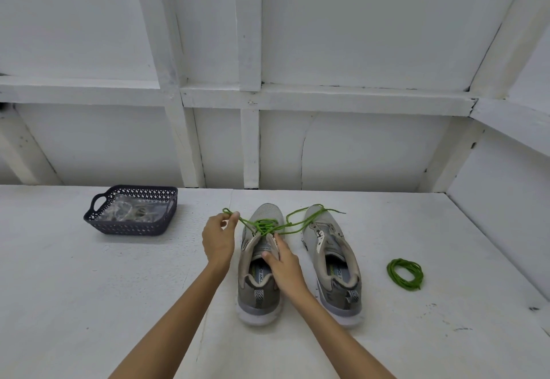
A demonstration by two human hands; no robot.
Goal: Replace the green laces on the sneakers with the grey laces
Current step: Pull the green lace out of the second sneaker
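Two grey sneakers stand side by side on the white table, heels toward me. The left sneaker (258, 292) still carries a green lace (263, 225) in its eyelets. My left hand (219, 238) pinches one end of that lace and holds it out to the left. My right hand (284, 268) grips the left sneaker's tongue and collar. The other end of the lace trails over the right sneaker (333, 259), whose eyelets look bare. A coiled green lace (405, 274) lies to the right of the shoes.
A dark perforated basket (98, 220) sits at the back left and holds clear plastic packets with greyish laces inside (131, 210). White panelled walls close the table at the back and right.
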